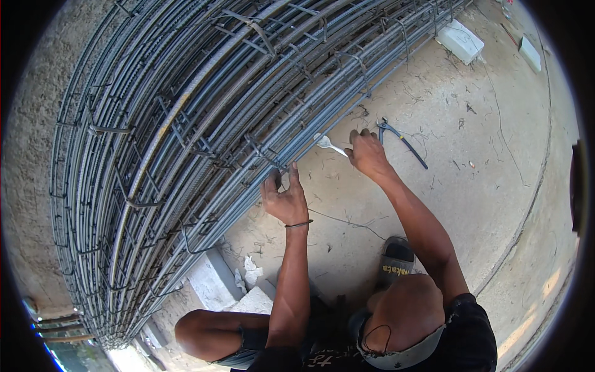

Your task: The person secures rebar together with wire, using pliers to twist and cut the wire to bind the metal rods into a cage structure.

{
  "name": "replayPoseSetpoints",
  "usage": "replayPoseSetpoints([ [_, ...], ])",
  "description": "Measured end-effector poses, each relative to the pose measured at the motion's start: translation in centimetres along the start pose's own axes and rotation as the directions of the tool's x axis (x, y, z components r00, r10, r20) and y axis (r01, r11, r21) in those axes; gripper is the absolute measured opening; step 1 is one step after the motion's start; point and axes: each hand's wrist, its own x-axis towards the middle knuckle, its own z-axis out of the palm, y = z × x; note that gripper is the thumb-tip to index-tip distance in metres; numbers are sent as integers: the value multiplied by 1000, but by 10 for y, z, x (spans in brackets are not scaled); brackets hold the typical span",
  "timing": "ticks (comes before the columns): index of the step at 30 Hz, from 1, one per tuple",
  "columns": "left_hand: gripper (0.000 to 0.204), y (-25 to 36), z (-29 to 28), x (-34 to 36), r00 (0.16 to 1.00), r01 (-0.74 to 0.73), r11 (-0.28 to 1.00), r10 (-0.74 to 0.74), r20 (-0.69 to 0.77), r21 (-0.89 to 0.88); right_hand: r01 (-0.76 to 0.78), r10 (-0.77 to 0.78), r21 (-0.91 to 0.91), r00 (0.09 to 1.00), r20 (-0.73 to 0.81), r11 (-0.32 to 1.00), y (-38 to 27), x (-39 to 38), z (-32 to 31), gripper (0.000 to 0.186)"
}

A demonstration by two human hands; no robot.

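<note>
A long bundle of steel reinforcing bars (204, 118), tied with bent stirrups, sweeps across the left and top. My left hand (286, 199) is at its near lower edge, thumb and fingers apart, fingertips by the outermost bars; whether they touch is unclear. Farther right, my right hand (369, 154) is closed, its knuckles up. From its thumb side a white spoon (333, 146) sticks out, bowl toward the bars; the handle's end is hidden at the fingers. Just beyond the right hand lie pincers (406, 145) with dark handles on the floor, jaws pointing away.
Pale blocks (214, 280) stand under the bundle at the lower left, and a white container (460, 41) sits at the upper right. Wire scraps and a long thin wire (350, 222) lie on the concrete floor (477, 204). A sandalled foot (398, 254) is near my right forearm.
</note>
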Motion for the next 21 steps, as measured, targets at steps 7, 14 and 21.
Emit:
replayPoseSetpoints([
  [7,28,-2,13,-2,984,160,985,-165,-73,-66,-384,404,-264,915,21,885,105,-3,-1,64],
  [14,21,-17,8,-3,994,92,987,-98,-39,-129,-438,466,-263,883,52,860,92,-7,6,77],
  [21,11,-12,7,-2,990,139,969,-136,30,-203,-411,423,-140,904,62,901,85,-11,1,46],
])
